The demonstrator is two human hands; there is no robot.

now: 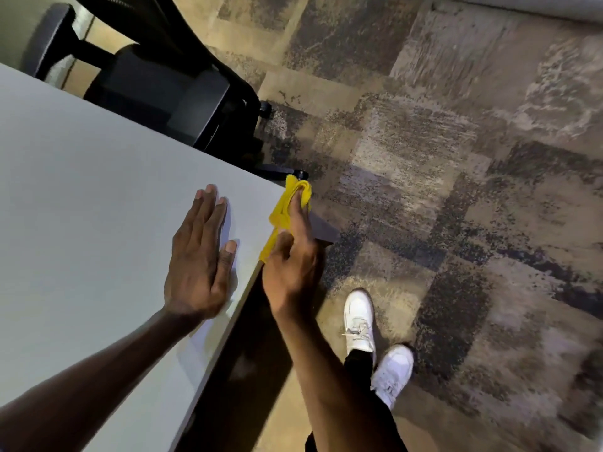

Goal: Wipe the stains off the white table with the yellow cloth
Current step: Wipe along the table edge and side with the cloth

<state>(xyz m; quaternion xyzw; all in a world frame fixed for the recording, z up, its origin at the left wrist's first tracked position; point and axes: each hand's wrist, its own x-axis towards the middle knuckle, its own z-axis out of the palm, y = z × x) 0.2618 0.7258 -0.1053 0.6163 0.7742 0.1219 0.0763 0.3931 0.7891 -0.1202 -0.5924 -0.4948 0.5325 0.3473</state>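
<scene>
No bins, trays or boxes are seen, so nothing is held in anything; it's all about the white table (81, 207) here. The yellow cloth (283, 211) is bunched up right at the table's corner, draped along its right edge and partly hanging past it; it's pressed against that edge by the right hand (293, 259), with the fingers laid long and flat over the cloth and the thumb tucked against its lower end, so it's more pinned than properly gripped. The left hand (199, 256) is laid flat on the tabletop just inside that same edge, fingers spread a little, nothing held in it.

No stains can be made out on the tabletop from this angle; the surface near the corner is seen as plain white.

Beyond the table's far edge a black office chair (169, 76) is parked close, with one of its casters just past the corner. To the right of the table's edge, patterned carpet (456, 158) is seen wide open; two white sneakers (359, 318) are planted there, near the table's side.
</scene>
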